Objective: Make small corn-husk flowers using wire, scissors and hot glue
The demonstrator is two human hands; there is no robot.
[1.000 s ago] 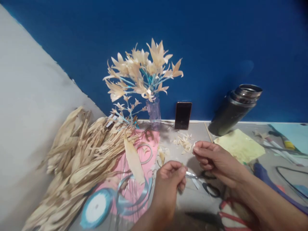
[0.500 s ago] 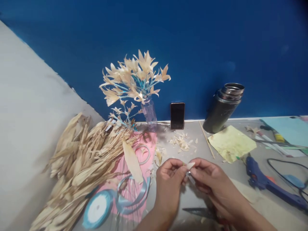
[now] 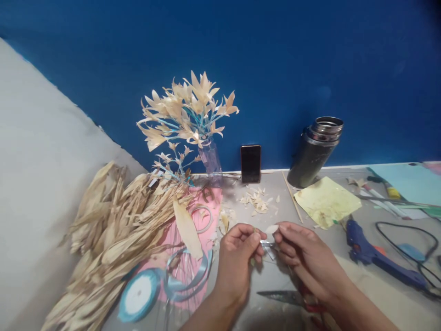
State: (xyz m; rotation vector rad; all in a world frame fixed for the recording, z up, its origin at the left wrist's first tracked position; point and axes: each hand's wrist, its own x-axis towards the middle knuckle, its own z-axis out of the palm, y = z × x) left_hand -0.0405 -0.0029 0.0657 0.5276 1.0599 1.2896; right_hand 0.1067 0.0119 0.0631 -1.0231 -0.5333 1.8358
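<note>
In the head view we see our left hand [image 3: 237,255] and right hand [image 3: 303,253] together at six o'clock, both pinching a small pale cream husk petal [image 3: 272,229] on a thin silvery-blue wrapped stem [image 3: 267,243]. Steel scissors [image 3: 285,298] lie just below; a blue glue gun [image 3: 368,253] sits at four o'clock.

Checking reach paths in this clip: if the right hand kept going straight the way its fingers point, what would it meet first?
The right hand points leftward at the left hand; it would likely meet that hand's fingertips first, across the small pale petal pinched between them. Depth looks about equal.
</note>
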